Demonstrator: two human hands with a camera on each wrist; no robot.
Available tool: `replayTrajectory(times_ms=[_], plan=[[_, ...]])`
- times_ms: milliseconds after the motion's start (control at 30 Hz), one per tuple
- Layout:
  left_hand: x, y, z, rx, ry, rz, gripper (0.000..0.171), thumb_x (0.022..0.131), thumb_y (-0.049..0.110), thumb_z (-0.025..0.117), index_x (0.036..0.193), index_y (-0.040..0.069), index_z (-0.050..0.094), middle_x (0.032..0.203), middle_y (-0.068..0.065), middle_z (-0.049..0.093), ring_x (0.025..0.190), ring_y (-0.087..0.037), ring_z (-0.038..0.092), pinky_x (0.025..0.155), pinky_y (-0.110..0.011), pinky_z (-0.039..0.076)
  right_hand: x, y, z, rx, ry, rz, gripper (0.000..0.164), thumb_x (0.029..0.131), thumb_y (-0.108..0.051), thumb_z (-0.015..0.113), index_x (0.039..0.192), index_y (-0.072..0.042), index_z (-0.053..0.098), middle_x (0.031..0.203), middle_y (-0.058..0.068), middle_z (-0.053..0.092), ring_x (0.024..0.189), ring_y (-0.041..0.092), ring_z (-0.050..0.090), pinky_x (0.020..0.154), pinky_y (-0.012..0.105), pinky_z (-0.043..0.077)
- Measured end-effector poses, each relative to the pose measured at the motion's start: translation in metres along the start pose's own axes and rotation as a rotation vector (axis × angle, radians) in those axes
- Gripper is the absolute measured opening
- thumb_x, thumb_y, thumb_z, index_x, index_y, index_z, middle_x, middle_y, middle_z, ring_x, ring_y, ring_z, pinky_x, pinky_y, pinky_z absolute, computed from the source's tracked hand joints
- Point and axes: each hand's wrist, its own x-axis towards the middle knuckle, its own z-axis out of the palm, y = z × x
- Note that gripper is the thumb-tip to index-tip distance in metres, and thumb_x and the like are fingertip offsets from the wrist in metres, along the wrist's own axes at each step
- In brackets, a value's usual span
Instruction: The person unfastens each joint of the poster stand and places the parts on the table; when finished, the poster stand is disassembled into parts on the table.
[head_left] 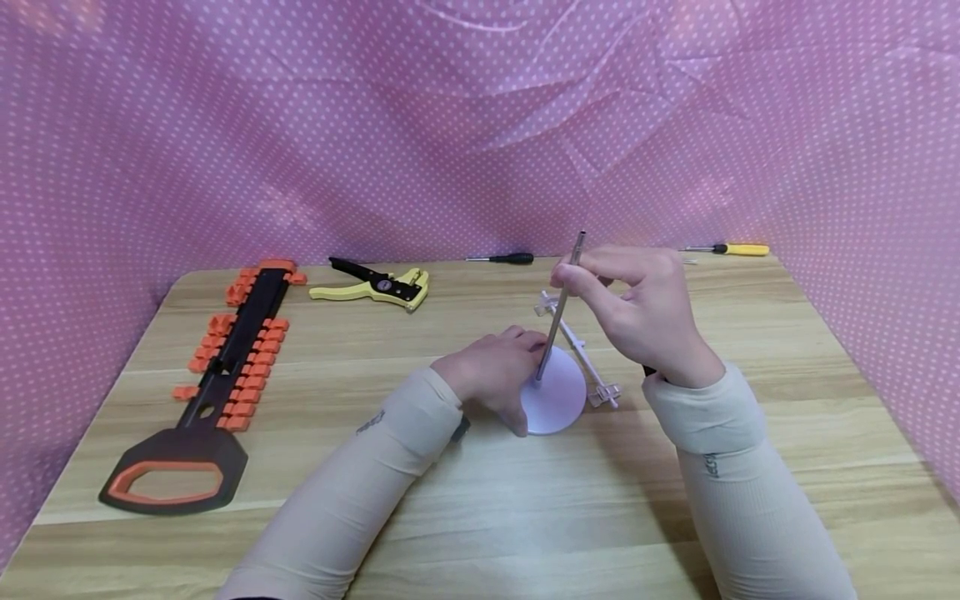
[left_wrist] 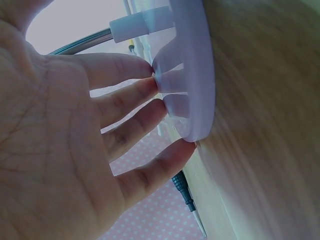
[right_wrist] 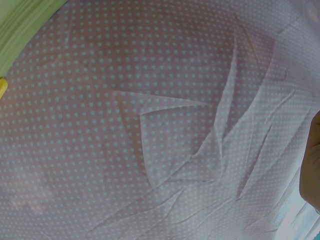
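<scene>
A round white base (head_left: 558, 398) lies flat on the table, a short socket (left_wrist: 142, 24) rising from its middle. From that socket a thin metal tube (head_left: 562, 308) stands up, leaning slightly right. My right hand (head_left: 648, 312) pinches the tube near its upper end between thumb and fingers; in the right wrist view only a sliver of the hand (right_wrist: 311, 165) shows. Fairly straight, the fingers of my left hand (head_left: 498, 371) press down on the base, with the little fingertip at its rim in the left wrist view. Beside the base lies a slim white plastic bar (head_left: 583, 354) with clipped ends.
Left on the table is a black holder with orange clips (head_left: 240, 358). Yellow-and-black wire strippers (head_left: 382, 285), a black screwdriver (head_left: 513, 258) and a yellow screwdriver (head_left: 742, 249) lie along the back. Pink dotted cloth (head_left: 450, 167) encloses the table's back and sides.
</scene>
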Motion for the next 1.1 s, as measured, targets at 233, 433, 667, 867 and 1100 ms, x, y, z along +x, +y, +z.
replayTrajectory(times_ms=[233,433,667,867,1100], plan=[[0.0009,-0.0007,0.0007,0.008,0.000,0.004,0.112,0.059,0.052,0.084,0.150,0.014,0.032,0.159,0.001,0.026,0.144,-0.019,0.026,0.116,-0.042,0.037,-0.0003,-0.0011,-0.0005,0.004,0.009,-0.016,0.015,0.084,-0.009,0.071,0.075,-0.019,0.078,0.073,-0.004,0.074,0.056,0.001,0.058,0.055,0.013,0.045],[0.0007,-0.0011,0.0009,0.001,0.004,0.001,0.112,0.059,0.052,0.084,0.150,0.015,0.031,0.159,0.002,0.026,0.145,-0.019,0.026,0.116,-0.042,0.037,0.0000,-0.0016,-0.0002,0.015,0.013,-0.029,0.014,0.084,-0.008,0.071,0.076,-0.016,0.078,0.072,-0.003,0.074,0.056,-0.001,0.055,0.054,0.013,0.044],[0.0009,-0.0005,0.0005,-0.004,0.005,-0.001,0.112,0.059,0.051,0.085,0.150,0.015,0.031,0.158,0.001,0.027,0.143,-0.018,0.027,0.116,-0.041,0.037,0.0006,-0.0014,0.0008,0.015,0.027,-0.048,0.011,0.083,-0.008,0.072,0.076,-0.013,0.078,0.074,0.000,0.075,0.058,-0.001,0.057,0.056,0.012,0.046],[0.0002,-0.0005,0.0002,-0.010,0.004,-0.003,0.112,0.058,0.050,0.085,0.150,0.015,0.032,0.158,0.002,0.027,0.144,-0.018,0.027,0.116,-0.042,0.036,0.0004,-0.0008,0.0011,0.007,0.031,-0.046,0.011,0.083,-0.008,0.072,0.076,-0.014,0.078,0.073,0.001,0.075,0.059,-0.002,0.058,0.057,0.012,0.047],[0.0000,-0.0012,0.0008,-0.005,0.010,0.002,0.111,0.058,0.051,0.085,0.150,0.015,0.033,0.158,0.002,0.027,0.144,-0.018,0.027,0.116,-0.043,0.036,0.0007,-0.0012,0.0016,0.009,0.033,-0.044,0.011,0.083,-0.007,0.072,0.076,-0.013,0.078,0.072,0.000,0.074,0.057,-0.001,0.056,0.055,0.012,0.045]])
